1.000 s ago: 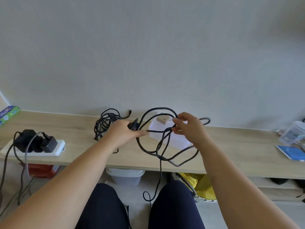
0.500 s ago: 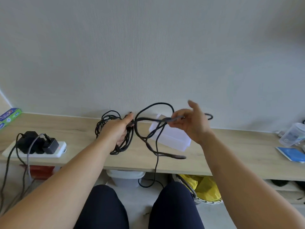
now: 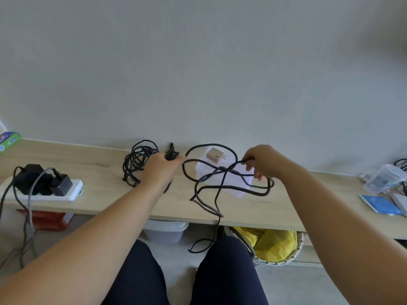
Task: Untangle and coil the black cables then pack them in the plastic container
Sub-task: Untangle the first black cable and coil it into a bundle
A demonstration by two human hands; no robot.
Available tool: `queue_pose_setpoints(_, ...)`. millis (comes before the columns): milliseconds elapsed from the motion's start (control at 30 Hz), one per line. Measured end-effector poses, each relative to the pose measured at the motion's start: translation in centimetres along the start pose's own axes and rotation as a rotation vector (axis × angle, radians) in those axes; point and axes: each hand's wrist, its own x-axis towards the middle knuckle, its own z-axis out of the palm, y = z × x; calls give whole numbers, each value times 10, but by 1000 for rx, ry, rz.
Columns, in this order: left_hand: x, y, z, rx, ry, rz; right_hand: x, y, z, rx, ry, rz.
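The left hand [image 3: 161, 168] is curled round one end of the black cable [image 3: 220, 190], with what looks like its plug poking up past the knuckles. The right hand [image 3: 263, 160] pinches a strand of the same cable between thumb and fingers. Both hold it above the middle of the wooden surface [image 3: 99, 172].

Nearest, a tail of the cable drops over the front edge and curls between the knees, close to the basket [image 3: 275, 247] below. Drawn up fast, I judge it could catch on that edge or on the basket rim. Just above the front edge the strands cross several times, and pulling the hands apart would likely tighten those crossings into a knot.

Further in, the loops hang over the plastic container [image 3: 239, 191], which sits right of centre. A careless sweep could shove it, or tip the beige adapter [image 3: 214, 155] at its far side. Near the back edge, the tangled bundle [image 3: 136, 164] lies just beside the left hand. I cannot tell whether the held cable joins it; if so, it would be dragged along.

For room, bare surface runs along the front edge to the right of the container, and between the bundle and the power strip [image 3: 70, 193] toward the left end. The cup [image 3: 385, 179] near the right end is well apart.
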Motion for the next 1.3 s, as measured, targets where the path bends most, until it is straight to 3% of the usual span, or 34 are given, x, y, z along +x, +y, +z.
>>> queue_pose_setpoints(67, -5, 5, 8, 77, -70, 40, -4, -12, -2, 200, 49, -97)
queue_pose_setpoints(200, -4, 11, 12, 115, -159, 31, -15, -27, -4, 354, 83, -245)
queue_pose_setpoints(333, -8, 23, 13, 315, -232, 123, -24, -37, -17, 612, 117, -346)
queue_pose_setpoints(500, -16, 33, 7, 245, -179, 280, -12, -38, -20, 874, 383, -271)
queue_pose_setpoints(600, -17, 38, 3, 221, -103, 350, -10, -40, -15, 1183, 272, -239)
queue_pose_setpoints(767, -13, 52, -1, 278, 13, 455, -20, -52, -14, 1477, 48, -420)
queue_pose_setpoints(867, -8, 53, -7, 415, -53, 459, -27, -54, -24, 1611, -4, -539)
queue_pose_setpoints(967, -7, 50, -13, 343, -167, 397, -32, -54, -32, 1724, 24, -626)
queue_pose_setpoints(1033, -6, 49, -16, 334, -182, 395, -30, -49, -33, 1813, 134, -571)
queue_pose_setpoints(1133, -3, 48, -27, 388, -121, 388, -21, -32, -22, 1890, 369, -295)
queue_pose_setpoints(1200, -2, 45, -35, 514, -60, 375, -18, -21, -5, 1763, 438, -143)
queue_pose_setpoints(1300, -8, 37, -36, 680, -14, 384, -17, -19, 15, 1447, 475, -63)
